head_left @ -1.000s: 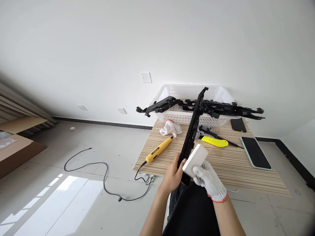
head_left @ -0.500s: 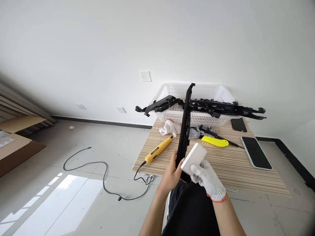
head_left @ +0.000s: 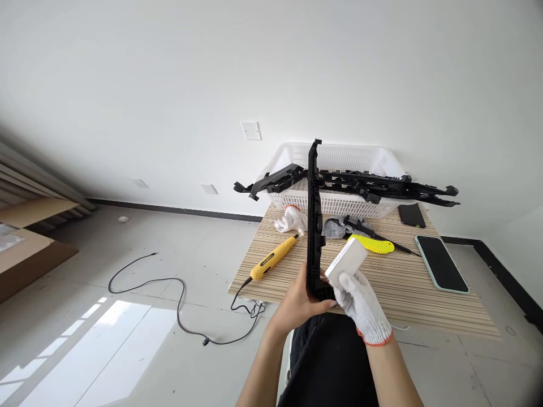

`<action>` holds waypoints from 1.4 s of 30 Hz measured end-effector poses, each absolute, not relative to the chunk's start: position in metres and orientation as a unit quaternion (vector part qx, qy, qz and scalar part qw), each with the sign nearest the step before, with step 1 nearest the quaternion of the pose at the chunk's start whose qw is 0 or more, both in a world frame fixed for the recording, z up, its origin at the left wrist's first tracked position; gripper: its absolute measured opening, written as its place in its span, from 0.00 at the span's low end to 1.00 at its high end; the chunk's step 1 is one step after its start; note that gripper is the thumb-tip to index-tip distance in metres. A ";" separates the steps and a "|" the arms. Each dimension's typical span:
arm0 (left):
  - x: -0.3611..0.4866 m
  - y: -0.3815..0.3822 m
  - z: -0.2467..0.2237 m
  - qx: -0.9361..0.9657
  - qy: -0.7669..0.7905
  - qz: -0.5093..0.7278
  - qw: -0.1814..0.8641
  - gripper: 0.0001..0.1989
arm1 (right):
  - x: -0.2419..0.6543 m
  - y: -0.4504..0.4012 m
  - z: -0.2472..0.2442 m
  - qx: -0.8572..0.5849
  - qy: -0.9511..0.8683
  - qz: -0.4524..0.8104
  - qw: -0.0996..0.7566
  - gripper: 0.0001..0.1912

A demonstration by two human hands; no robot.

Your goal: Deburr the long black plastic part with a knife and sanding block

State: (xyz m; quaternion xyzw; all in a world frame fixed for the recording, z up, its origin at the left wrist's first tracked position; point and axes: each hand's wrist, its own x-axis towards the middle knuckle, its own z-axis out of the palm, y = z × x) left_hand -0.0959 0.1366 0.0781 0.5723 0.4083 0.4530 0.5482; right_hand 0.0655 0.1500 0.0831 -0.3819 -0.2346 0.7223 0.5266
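My bare left hand (head_left: 299, 305) is closed round the lower end of a long black plastic trim part (head_left: 314, 226), which stands up away from me over the table's near edge. My right hand (head_left: 360, 305), in a white knit glove with an orange cuff, grips a flat white rectangular block (head_left: 348, 261) close beside that lower end. Whether the block touches the part I cannot tell. Behind the part's upper half is a white plastic basket (head_left: 339, 204) with several similar black parts (head_left: 382, 183) lying across it.
On the striped table (head_left: 382, 294) lie a yellow corded tool (head_left: 274, 259), a white glove (head_left: 292, 220), a grey cloth (head_left: 335, 228), a yellow-handled cutter (head_left: 375, 245) and two phones (head_left: 442, 263) (head_left: 411, 215). A black cable (head_left: 182, 299) trails over the floor; a cardboard box (head_left: 31, 254) stands left.
The black part has swung left and more upright in my left hand, whose thumb now lies across its lower end. My right hand has shifted slightly right with the white block.
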 end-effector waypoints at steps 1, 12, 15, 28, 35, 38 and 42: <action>-0.096 0.137 0.078 0.570 0.401 0.448 0.560 0.31 | 0.066 0.150 0.083 -0.382 -0.225 0.712 0.545 0.16; -0.098 0.136 0.082 0.559 0.397 0.423 0.591 0.42 | 0.067 0.149 0.084 -0.401 -0.280 0.708 0.509 0.18; -0.098 0.136 0.081 0.561 0.396 0.432 0.585 0.37 | 0.067 0.148 0.087 -0.403 -0.287 0.703 0.510 0.19; -0.098 0.136 0.077 0.552 0.420 0.424 0.582 0.37 | 0.068 0.149 0.087 -0.431 -0.275 0.692 0.511 0.21; -0.098 0.136 0.079 0.560 0.415 0.410 0.589 0.38 | 0.072 0.151 0.086 -0.411 -0.292 0.701 0.504 0.20; -0.098 0.135 0.080 0.566 0.422 0.396 0.587 0.37 | 0.074 0.150 0.085 -0.393 -0.282 0.697 0.530 0.21; -0.100 0.135 0.079 0.587 0.407 0.399 0.575 0.38 | 0.075 0.148 0.085 -0.384 -0.358 0.721 0.453 0.21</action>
